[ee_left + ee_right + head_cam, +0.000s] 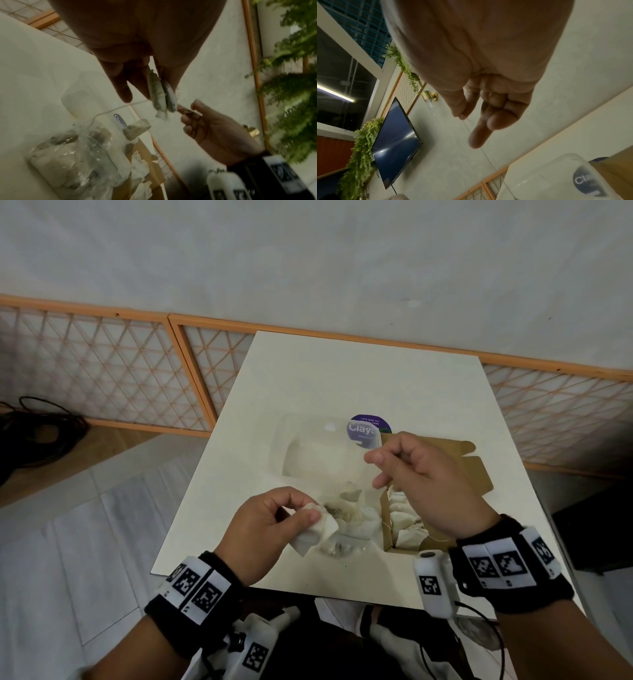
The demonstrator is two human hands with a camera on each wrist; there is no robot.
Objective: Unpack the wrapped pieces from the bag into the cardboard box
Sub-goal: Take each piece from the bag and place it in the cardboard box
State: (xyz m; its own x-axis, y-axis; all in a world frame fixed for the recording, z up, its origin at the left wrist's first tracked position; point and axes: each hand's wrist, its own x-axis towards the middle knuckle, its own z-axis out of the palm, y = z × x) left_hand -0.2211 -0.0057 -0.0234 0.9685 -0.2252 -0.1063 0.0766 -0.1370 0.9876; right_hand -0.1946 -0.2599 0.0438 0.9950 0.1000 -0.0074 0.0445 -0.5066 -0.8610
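Between the two hands, above the clear plastic bag (342, 518), two wrapped pieces (317, 530) are pinched together by the left hand (270, 529), thumb against forefinger. A thin thread (120, 107) trails from them; the right hand (416, 474) pinches its thread end between thumb and forefinger, other fingers loosely curled, probably to draw the tangled threads apart so the pieces separate cleanly. Another piece (136, 128) dangles by thread over the bag. The bag lies open on the white surface (308, 378), more pieces visible inside, so unpacking is judged partly complete. Just right of the bag, touching or nearly so, stands the cardboard box (476, 470), flaps open, several pieces (407, 529) already laid inside. A purple label (364, 429) shows at the bag's far end.
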